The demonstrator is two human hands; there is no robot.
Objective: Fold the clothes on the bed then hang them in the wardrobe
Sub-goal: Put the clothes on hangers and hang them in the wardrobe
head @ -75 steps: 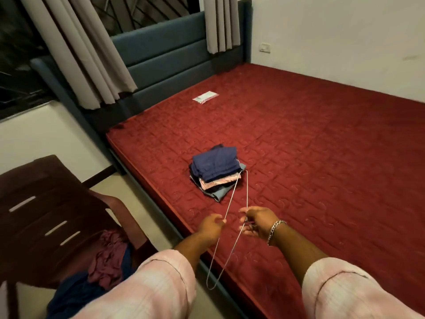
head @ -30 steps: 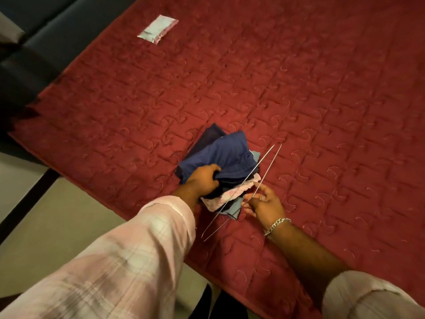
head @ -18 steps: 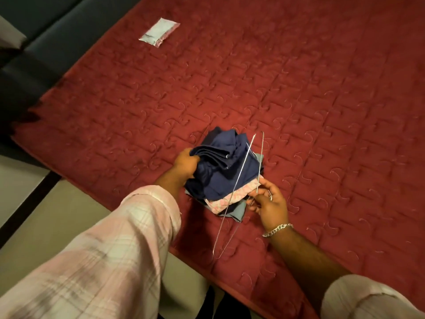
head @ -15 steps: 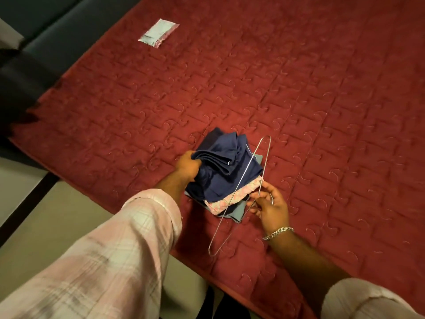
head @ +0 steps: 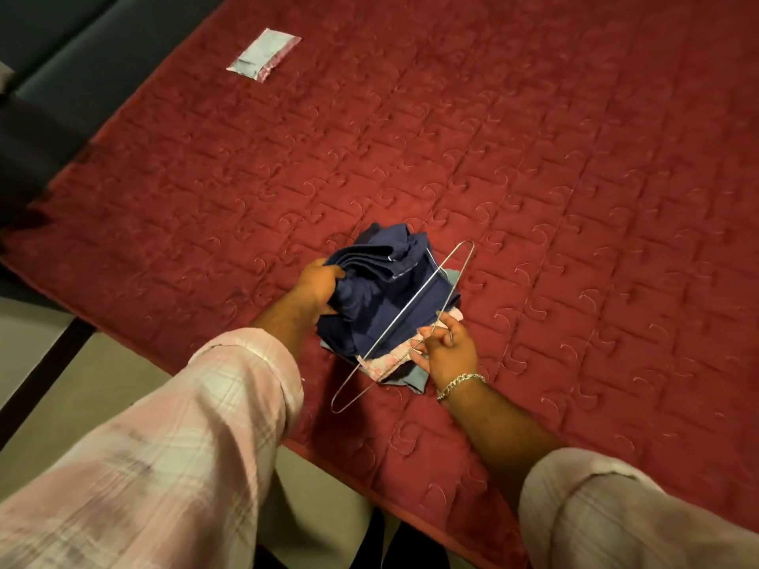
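So the left hand (head: 318,287) has its fingers curled into the folded navy garment (head: 382,293), bunching the top layer up off the stack. The right hand (head: 445,347) is pinching a thin wire hanger (head: 404,322) near its middle, and the hanger lies slanted across the pile, one end pointing to about 1 o'clock and the other to 7 o'clock.

Under the navy piece there's a pink garment (head: 384,363) and a light blue garment (head: 417,377), all stacked near the front edge of the red bed (head: 575,178). Way off at 11 o'clock sits a small packet (head: 264,54).

Folding looks done to me, this is the hanging bit. Next move is feeding the navy piece through or over the hanger's bar. Can't really tell if the wire is already threaded under a fold, so I'd lift it clear first.
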